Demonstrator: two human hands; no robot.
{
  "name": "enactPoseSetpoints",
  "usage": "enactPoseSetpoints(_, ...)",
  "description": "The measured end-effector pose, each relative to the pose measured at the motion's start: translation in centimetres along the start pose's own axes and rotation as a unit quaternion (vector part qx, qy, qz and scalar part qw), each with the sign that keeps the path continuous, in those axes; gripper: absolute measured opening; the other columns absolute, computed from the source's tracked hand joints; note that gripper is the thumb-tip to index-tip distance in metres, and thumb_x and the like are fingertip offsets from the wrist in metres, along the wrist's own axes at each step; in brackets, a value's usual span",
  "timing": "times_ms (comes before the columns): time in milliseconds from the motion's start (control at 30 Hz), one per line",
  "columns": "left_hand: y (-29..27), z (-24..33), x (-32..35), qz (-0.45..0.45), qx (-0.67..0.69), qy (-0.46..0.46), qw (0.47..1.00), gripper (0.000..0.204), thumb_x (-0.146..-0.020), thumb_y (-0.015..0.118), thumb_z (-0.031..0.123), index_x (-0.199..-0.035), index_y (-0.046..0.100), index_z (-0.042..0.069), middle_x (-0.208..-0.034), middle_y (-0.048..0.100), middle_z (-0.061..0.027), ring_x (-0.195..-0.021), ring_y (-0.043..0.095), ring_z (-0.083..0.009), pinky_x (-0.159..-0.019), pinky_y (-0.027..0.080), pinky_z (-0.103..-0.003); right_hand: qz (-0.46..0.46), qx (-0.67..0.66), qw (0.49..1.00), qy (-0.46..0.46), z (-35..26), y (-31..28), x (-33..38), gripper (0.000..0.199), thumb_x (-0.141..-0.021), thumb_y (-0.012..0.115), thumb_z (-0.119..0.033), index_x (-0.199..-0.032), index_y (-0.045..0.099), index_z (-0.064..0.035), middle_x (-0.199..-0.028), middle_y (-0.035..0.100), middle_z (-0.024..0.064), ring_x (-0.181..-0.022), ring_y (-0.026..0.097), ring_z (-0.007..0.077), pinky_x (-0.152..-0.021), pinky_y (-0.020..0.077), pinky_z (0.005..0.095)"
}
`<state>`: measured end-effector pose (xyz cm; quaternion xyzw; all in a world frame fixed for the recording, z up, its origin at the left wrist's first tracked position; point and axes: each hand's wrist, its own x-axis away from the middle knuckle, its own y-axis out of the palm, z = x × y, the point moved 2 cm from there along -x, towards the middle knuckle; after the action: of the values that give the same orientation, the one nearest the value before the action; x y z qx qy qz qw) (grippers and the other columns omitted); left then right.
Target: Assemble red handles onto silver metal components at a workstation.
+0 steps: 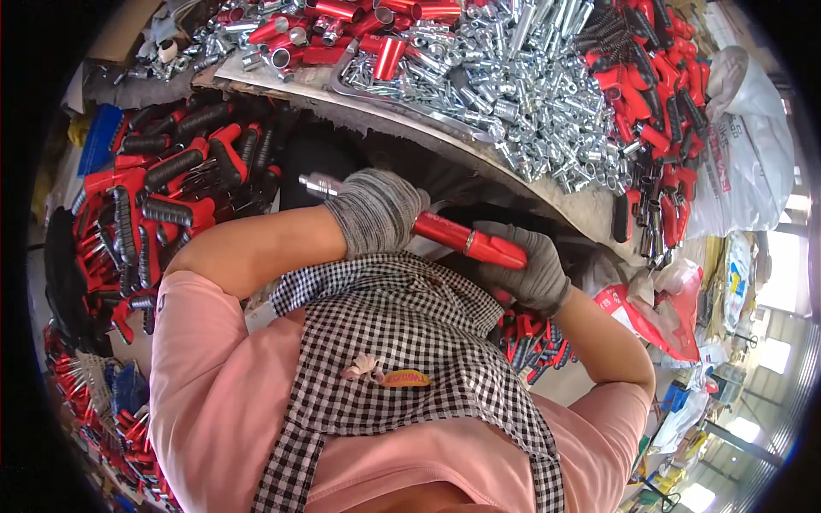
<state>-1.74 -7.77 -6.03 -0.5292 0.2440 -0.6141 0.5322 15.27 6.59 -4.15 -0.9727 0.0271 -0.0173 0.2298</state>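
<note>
while both gloved hands are closed on one red tube [469, 240], i judge the piece in hand is only partly put together: a silver metal end [318, 183] sticks out past the left hand [376, 210], and the right hand [523, 267] wraps its fingers round the other end of the tube. the tube sits just below the near edge of the worktop [590, 215], above the checked apron [402, 342].

as far as i can tell, plenty is left. along the far edge of the worktop lies a heap of loose red tubes [342, 26], too tangled to count, roughly a dozen showing. beside it, across the middle, spreads a pile of silver metal fittings [522, 94], far more than i can count. at the right edge of the worktop lies a heap of red-and-black handles [650, 94], dozens at least. off the left edge a bigger heap of red handles with black grips [162, 197] fills the floor side, and i cannot tell whether these are finished pieces or stock. one tube in hand, two hands, both gripping tight.
</note>
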Motion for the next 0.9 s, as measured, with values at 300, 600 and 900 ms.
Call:
enactPoseSetpoints(300,-1.1,-3.9,0.0,0.393,-0.187,0.131,0.890,0.023,-0.074,0.058,0.030,-0.086,0.063,0.011,-0.074,0.057,-0.0085,-0.068,0.058,-0.0262,-0.058,0.046,-0.042,0.052,-0.667,0.708,0.226,0.2,3.5,-0.3,0.066,-0.086,0.060,-0.048,-0.128,0.041,-0.0004,-0.099,0.062,0.0171,-0.079,0.063,0.0275,-0.072,0.0546,0.0384)
enactPoseSetpoints(600,0.8,-3.4,-0.4,-0.193,0.239,0.184,0.934,0.029,-0.071,0.073,0.029,-0.083,0.066,0.003,-0.067,0.064,-0.0149,-0.059,0.060,-0.0228,-0.059,0.048,-0.037,-0.029,0.030,0.999,0.002,-2.0,0.2,-1.1,0.054,-0.073,0.067,-0.041,-0.114,0.055,-0.0083,-0.103,0.061,0.0127,-0.092,0.060,0.0271,-0.082,0.0484,0.0419)
enactPoseSetpoints(900,0.5,-0.3,1.2,0.184,-0.164,0.089,0.965,0.021,-0.083,0.050,0.027,-0.087,0.056,0.007,-0.073,0.063,-0.0102,-0.066,0.064,-0.0248,-0.060,0.049,-0.040,-0.005,-0.384,0.882,0.274,0.6,0.0,0.5,0.048,-0.075,0.070,-0.021,-0.117,0.058,0.0002,-0.100,0.065,0.0094,-0.092,0.061,0.0225,-0.082,0.0491,0.0350)
